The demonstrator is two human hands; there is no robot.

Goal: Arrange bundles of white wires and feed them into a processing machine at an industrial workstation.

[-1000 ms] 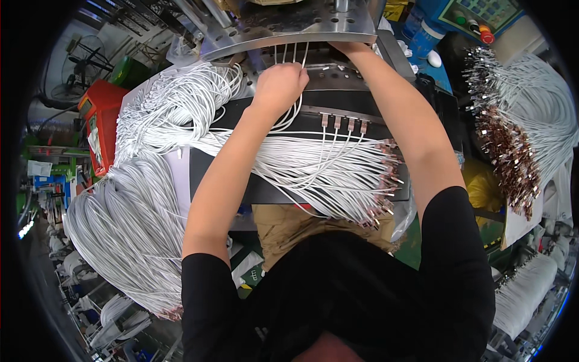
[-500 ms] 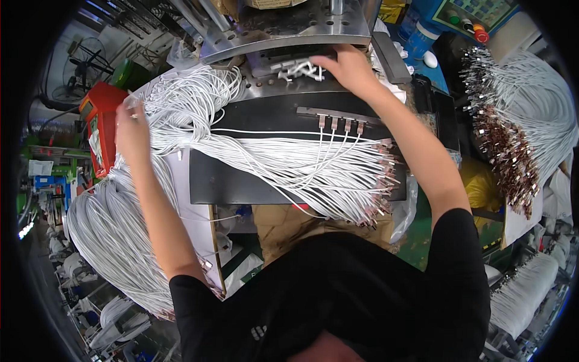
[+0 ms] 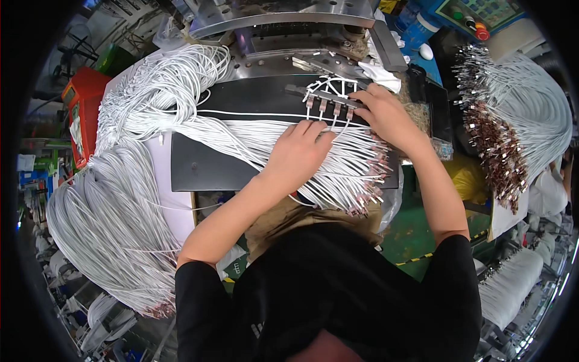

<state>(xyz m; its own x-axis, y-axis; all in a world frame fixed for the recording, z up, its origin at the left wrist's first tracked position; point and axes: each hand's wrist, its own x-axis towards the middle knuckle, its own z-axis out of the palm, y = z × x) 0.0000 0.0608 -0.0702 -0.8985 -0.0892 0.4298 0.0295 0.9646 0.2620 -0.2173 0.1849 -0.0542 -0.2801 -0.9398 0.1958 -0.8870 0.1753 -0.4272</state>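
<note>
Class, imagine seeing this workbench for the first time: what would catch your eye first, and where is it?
First, probably the sheaf of white cables fanned across the black surface before the person, with brownish connector ends at its right. Just above, the right hand is at the right end of a grey metal bar. A big bundle of pale cables fills the left side.
</note>
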